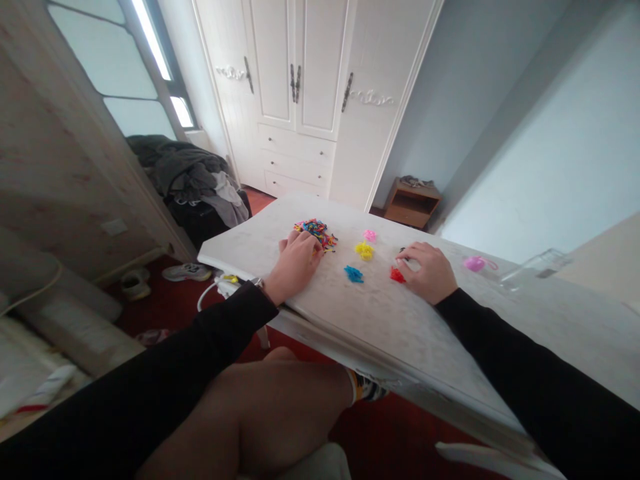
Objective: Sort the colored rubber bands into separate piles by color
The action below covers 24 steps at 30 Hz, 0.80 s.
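A mixed heap of small multicoloured pieces [319, 231], too small to name surely, lies on the white table [330, 320]. At its near edge, my left hand [297, 263] has its fingers bent and closed; what they hold is hidden. Sorted by colour to the right are a pink pile [370, 235], a yellow pile [364, 251], a blue pile [353, 274] and a red pile [397, 275]. Over the red pile, my right hand [427, 270] has thumb and forefinger close together in a pinch. Something dark [404, 250] shows just behind its fingers, partly covered.
Farther right on the table are a pink-purple round object with a loop [475, 263] and a clear glass bottle [533, 270] lying on its side. A white cable [207, 290] hangs by the left edge. A white wardrobe [310, 67] stands beyond the table.
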Available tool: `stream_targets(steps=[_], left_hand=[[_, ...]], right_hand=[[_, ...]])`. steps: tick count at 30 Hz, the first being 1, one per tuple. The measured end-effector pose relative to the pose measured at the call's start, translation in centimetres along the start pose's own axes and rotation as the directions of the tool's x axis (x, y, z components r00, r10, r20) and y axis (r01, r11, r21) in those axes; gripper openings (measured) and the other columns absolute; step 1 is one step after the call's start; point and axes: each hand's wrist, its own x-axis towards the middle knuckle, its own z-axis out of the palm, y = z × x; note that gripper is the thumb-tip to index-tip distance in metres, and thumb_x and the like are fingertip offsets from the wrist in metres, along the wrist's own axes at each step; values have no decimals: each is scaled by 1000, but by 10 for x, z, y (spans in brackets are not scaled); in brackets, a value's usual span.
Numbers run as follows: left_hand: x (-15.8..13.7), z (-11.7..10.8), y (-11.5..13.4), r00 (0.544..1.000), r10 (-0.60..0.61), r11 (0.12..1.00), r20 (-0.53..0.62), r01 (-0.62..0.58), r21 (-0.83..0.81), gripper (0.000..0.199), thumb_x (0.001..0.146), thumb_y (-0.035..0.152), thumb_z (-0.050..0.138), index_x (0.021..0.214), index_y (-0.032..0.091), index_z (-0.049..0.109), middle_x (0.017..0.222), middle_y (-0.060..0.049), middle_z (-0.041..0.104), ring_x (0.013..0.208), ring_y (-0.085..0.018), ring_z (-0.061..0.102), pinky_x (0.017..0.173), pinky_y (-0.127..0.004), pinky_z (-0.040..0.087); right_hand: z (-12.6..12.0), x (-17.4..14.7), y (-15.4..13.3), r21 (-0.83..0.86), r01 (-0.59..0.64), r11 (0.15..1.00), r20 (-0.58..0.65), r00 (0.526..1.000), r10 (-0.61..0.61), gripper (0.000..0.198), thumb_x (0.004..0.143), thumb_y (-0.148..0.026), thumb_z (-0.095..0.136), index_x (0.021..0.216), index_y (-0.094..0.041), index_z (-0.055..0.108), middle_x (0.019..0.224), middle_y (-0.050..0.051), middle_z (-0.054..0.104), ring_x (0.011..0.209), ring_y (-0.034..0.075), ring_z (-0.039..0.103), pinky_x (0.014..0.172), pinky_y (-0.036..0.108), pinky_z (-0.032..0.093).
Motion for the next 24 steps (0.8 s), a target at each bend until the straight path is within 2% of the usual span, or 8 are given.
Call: stream_targets(steps=[4, 7, 10, 12, 15, 20, 24], left_hand=[[1, -6, 4, 999, -34, 999, 8, 35, -29, 10, 102, 19, 55, 93, 21, 61, 105, -11, 74, 116, -31, 59, 99, -48, 42], [1, -9, 5, 999, -36, 997, -7, 36, -70, 10, 98, 15, 56, 91, 21, 59, 100, -9, 75, 103, -28, 65, 95, -44, 46], [1, -9, 3, 999, -16, 990, -44, 9, -144, 8, 95, 14, 60, 91, 21, 62, 97, -7, 76, 92, -24, 68, 89, -39, 51], [1, -9, 1, 998, 0, 981, -64, -12, -192, 8, 94, 15, 62, 98, 20, 67, 98, -7, 77, 90, -23, 70, 88, -37, 53], [7, -8, -3, 997, 35, 979, -71, -48, -196, 15, 94, 15, 64, 105, 18, 74, 103, -9, 79, 95, -25, 72, 93, -38, 55], [29, -2, 1, 992, 121, 990, 25, -119, -80, 22, 93, 12, 60, 97, 19, 81, 106, -11, 81, 108, -30, 72, 104, -45, 51], [40, 7, 11, 977, 199, 978, 81, -203, 40, 26, 94, 13, 56, 91, 20, 81, 106, -13, 78, 115, -33, 66, 104, -52, 45]], right_hand=[[0, 0, 0, 2, 6, 1000, 0, 1000, -6, 20, 90, -30, 56, 79, -22, 71, 91, 9, 76, 93, 29, 68, 82, 44, 46], [-1, 0, 0, 8, 5, 1000, 13, 1000, -5, 21, 90, -31, 56, 79, -21, 71, 91, 10, 76, 92, 29, 68, 82, 43, 46], [0, 0, 0, 17, -2, 1000, 19, 1000, 2, 20, 89, -30, 57, 79, -21, 71, 90, 10, 76, 91, 28, 68, 82, 43, 46], [1, 0, 1, 20, -3, 1000, 20, 1000, 3, 19, 89, -30, 57, 78, -21, 71, 90, 10, 76, 90, 28, 68, 82, 43, 46], [2, 1, 1, 19, -7, 1000, 21, 1000, 6, 18, 89, -30, 58, 78, -22, 71, 91, 9, 76, 92, 28, 68, 82, 42, 46], [1, 1, 0, 23, -17, 1000, 27, 999, 17, 17, 89, -28, 58, 79, -22, 71, 92, 9, 77, 94, 29, 69, 83, 43, 46], [-1, 1, 0, 29, -27, 999, 16, 1000, 27, 18, 89, -28, 58, 79, -22, 72, 93, 9, 77, 95, 29, 70, 84, 43, 46]])
